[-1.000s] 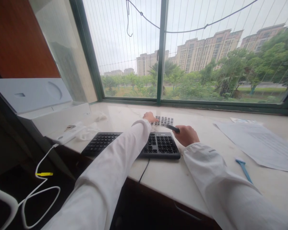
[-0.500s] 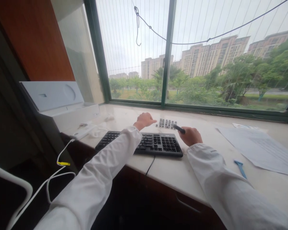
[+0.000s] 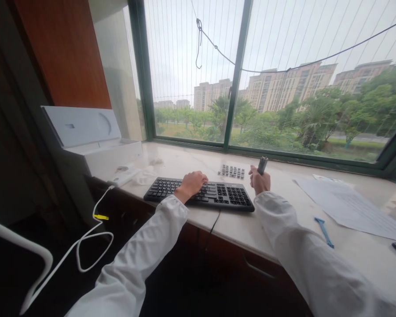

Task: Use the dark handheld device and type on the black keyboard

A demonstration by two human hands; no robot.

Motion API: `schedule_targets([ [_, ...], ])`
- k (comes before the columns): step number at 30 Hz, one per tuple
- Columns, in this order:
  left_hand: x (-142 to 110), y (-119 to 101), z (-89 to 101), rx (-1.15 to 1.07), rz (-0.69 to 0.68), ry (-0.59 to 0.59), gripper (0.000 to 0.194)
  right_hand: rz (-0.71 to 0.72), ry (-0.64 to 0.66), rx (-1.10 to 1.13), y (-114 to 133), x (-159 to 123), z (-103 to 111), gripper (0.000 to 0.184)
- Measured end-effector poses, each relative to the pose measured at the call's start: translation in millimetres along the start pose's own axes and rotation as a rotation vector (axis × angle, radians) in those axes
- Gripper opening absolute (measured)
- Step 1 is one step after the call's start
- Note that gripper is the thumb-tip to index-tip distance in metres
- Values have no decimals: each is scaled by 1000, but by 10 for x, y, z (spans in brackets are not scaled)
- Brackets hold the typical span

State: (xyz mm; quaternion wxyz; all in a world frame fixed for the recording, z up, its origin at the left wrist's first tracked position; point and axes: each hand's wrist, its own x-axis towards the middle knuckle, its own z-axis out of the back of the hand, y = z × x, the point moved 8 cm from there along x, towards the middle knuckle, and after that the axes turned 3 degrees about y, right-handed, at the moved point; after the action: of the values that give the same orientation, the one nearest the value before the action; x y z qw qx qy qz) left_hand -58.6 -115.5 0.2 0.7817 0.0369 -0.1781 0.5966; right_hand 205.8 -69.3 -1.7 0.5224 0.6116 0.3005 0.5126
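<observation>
A black keyboard point(image 3: 232, 193) lies along the counter's front edge; its number pad at the right end shows bare key sockets without caps. My left hand point(image 3: 193, 182) rests on top of the keys right of the middle, fingers slightly bent over them. Beyond the keyboard's right end, my right hand point(image 3: 260, 180) is closed around a black keycap puller point(image 3: 262, 165), held upright with its metal prongs pointing up; nothing clear shows in the prongs. Grey keycaps point(image 3: 232, 171) stand in rows on the counter between the keyboard and the window, left of my right hand.
A blue plastic tool point(image 3: 324, 232) lies to the right, near printed paper point(image 3: 339, 202). At the left stands an open white box point(image 3: 86, 127), with a power strip point(image 3: 123, 176) and white cable before it. The window point(image 3: 229, 101) bounds the counter behind.
My left hand has come back from beside the keycaps onto the keyboard. My right hand has moved right, away from the keycaps, and turned the keycap puller upright. The view has shifted slightly.
</observation>
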Motion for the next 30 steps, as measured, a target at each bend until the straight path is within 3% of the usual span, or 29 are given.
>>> schedule_targets([
  [5, 246, -107, -96, 12, -61, 56, 21, -263, 86, 489, -20, -138, -629, 21],
  [8, 327, -134, -159, 16, -64, 90, 16, -316, 69, 583, -55, -145, -951, 26],
  [13, 316, -135, -202, 6, -102, 75, 18, -351, -6, 608, -223, -54, -1314, 31],
  [21, 283, -135, -298, -4, -136, 74, 23, -387, -3, 502, -432, 27, -1532, 30],
  [30, 275, -122, -315, -66, -140, 60, 23, -413, -12, 446, -486, 7, -1518, 32],
])
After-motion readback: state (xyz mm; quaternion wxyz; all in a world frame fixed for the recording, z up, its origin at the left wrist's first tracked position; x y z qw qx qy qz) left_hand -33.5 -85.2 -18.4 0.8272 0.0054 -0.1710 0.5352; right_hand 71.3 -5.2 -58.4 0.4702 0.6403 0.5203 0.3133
